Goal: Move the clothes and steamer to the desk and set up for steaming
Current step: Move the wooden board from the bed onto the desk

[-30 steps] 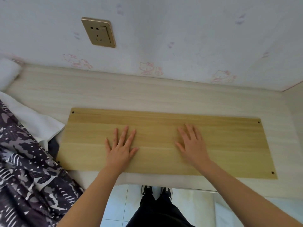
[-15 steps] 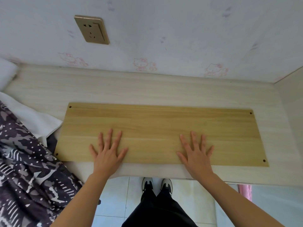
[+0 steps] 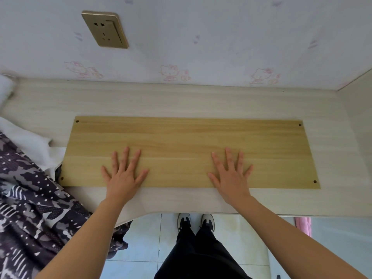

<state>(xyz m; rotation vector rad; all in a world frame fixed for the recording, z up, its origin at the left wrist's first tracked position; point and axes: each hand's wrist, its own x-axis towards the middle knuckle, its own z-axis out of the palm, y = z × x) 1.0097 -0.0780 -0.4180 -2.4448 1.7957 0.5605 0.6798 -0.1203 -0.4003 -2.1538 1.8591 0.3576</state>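
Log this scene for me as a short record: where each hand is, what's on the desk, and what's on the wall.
left hand: flat, fingers spread, on the wooden board
right hand: flat, fingers spread, on the same board
wooden board: lies flat on the pale desk
patterned clothes: desk's left end, draped over the front edge
wall socket: above desk, nothing plugged in
steamer: not in view

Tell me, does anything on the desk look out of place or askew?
The patterned garment hangs off the left front edge of the desk, and the left end of the wooden board seems to overlap the white cloth. The board itself lies straight.
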